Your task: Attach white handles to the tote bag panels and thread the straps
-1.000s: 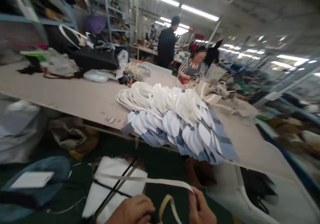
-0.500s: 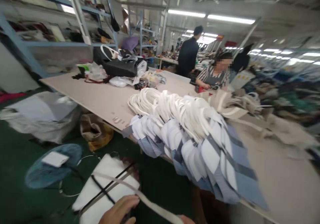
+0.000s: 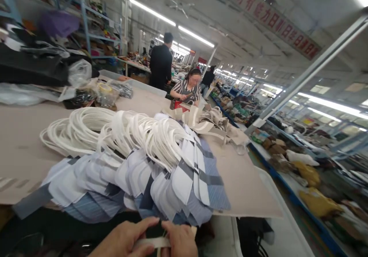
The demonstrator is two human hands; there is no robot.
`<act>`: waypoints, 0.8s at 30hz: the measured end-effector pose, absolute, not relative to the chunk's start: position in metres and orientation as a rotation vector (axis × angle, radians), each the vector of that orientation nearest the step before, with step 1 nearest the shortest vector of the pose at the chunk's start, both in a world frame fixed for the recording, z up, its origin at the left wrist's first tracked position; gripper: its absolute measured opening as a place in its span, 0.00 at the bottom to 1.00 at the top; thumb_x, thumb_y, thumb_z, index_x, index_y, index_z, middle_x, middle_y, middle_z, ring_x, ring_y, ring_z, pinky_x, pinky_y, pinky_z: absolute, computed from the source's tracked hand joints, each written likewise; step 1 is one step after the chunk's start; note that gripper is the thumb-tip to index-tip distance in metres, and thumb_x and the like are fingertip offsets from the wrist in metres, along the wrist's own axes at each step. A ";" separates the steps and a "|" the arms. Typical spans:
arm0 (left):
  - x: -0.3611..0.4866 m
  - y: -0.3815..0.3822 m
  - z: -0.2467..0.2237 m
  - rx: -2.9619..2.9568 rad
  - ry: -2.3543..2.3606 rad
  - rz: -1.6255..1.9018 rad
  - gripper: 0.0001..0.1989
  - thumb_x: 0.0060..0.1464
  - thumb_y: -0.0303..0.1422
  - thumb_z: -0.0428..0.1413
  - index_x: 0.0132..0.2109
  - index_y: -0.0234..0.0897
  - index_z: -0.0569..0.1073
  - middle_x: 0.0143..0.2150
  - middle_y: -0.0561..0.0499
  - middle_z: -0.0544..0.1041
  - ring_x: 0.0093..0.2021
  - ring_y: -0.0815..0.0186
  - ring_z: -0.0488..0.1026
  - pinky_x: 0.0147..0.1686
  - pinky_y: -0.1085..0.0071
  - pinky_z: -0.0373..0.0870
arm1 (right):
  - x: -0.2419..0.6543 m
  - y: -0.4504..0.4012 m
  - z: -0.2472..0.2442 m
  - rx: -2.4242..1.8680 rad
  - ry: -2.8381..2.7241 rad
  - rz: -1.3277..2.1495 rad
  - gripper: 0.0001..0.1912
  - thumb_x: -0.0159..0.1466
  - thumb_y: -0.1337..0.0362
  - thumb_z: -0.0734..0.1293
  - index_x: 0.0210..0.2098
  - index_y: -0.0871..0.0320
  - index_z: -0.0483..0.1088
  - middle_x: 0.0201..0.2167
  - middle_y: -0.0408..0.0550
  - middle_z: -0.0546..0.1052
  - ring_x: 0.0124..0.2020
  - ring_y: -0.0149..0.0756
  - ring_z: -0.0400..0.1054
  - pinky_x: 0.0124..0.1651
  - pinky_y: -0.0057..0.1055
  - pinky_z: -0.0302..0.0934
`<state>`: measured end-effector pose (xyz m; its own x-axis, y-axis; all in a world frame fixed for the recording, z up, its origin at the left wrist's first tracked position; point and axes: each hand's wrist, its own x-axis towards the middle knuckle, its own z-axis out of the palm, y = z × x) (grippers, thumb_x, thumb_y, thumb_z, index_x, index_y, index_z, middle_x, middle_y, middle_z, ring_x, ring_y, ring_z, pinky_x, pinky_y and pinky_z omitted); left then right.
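At the bottom of the view my left hand [image 3: 123, 238] and my right hand [image 3: 181, 240] are close together, both pinching a short stretch of a pale strap [image 3: 153, 243]. The rest of the strap is hidden by the fingers and the frame's lower edge. Just beyond them, bundles of blue and white fabric pieces [image 3: 169, 188] overlap in a row and hang over the table's near edge. Looped white straps [image 3: 129, 130] from these pieces are heaped on the tabletop.
The beige table [image 3: 241, 188] bears plastic bags [image 3: 106, 94] and black material [image 3: 31, 67] at left. Fabric scraps [image 3: 214, 123] lie behind the bundles. Across the table is a person in striped sleeves [image 3: 186, 88]; another in dark clothes [image 3: 161, 63] stands farther back. A slanted metal post [image 3: 310, 71] rises at right.
The view has swung to the right, and the white package on the floor has left it. My hands have come closer together, with less of the strap showing between them.
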<state>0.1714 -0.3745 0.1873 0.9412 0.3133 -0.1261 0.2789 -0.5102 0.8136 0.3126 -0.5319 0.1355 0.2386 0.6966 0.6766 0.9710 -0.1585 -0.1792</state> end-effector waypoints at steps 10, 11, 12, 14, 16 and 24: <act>0.221 -0.316 0.230 1.644 0.347 -0.415 0.15 0.58 0.41 0.53 0.45 0.36 0.75 0.32 0.54 0.75 0.31 0.67 0.69 0.29 0.75 0.62 | 0.370 -0.561 0.205 -2.252 -1.132 -0.222 0.10 0.69 0.67 0.61 0.47 0.56 0.71 0.35 0.46 0.80 0.35 0.35 0.75 0.36 0.29 0.66; 0.228 -0.323 0.228 1.603 0.307 -0.417 0.18 0.56 0.41 0.55 0.51 0.37 0.73 0.36 0.53 0.76 0.33 0.67 0.70 0.31 0.75 0.63 | 0.370 -0.556 0.204 -2.223 -1.128 -0.189 0.11 0.69 0.68 0.61 0.49 0.57 0.70 0.37 0.47 0.80 0.36 0.34 0.76 0.37 0.27 0.67; 0.237 -0.331 0.228 1.576 0.265 -0.403 0.22 0.55 0.40 0.56 0.55 0.38 0.70 0.38 0.53 0.76 0.34 0.66 0.70 0.32 0.74 0.64 | 0.371 -0.549 0.203 -2.194 -1.144 -0.162 0.12 0.69 0.69 0.61 0.50 0.58 0.70 0.38 0.48 0.80 0.38 0.34 0.76 0.39 0.27 0.67; 0.255 -0.351 0.229 1.563 0.197 -0.357 0.24 0.52 0.37 0.58 0.57 0.40 0.68 0.38 0.55 0.75 0.34 0.67 0.69 0.32 0.75 0.63 | 0.374 -0.537 0.201 -2.145 -1.205 -0.106 0.15 0.69 0.70 0.60 0.54 0.59 0.68 0.41 0.50 0.80 0.40 0.35 0.76 0.41 0.27 0.68; 0.274 -0.365 0.231 1.617 0.194 -0.280 0.14 0.53 0.35 0.56 0.48 0.39 0.72 0.33 0.57 0.73 0.31 0.68 0.66 0.30 0.75 0.60 | 0.382 -0.529 0.200 -2.099 -1.246 -0.045 0.18 0.67 0.72 0.58 0.56 0.60 0.67 0.42 0.51 0.79 0.41 0.36 0.76 0.41 0.28 0.68; 0.304 -0.352 0.237 1.704 0.397 -0.351 0.19 0.60 0.47 0.50 0.31 0.36 0.72 0.22 0.58 0.64 0.23 0.71 0.59 0.23 0.76 0.53 | 0.453 -0.561 0.219 -1.958 -1.113 0.767 0.18 0.67 0.63 0.63 0.56 0.54 0.69 0.36 0.44 0.76 0.31 0.30 0.70 0.35 0.25 0.64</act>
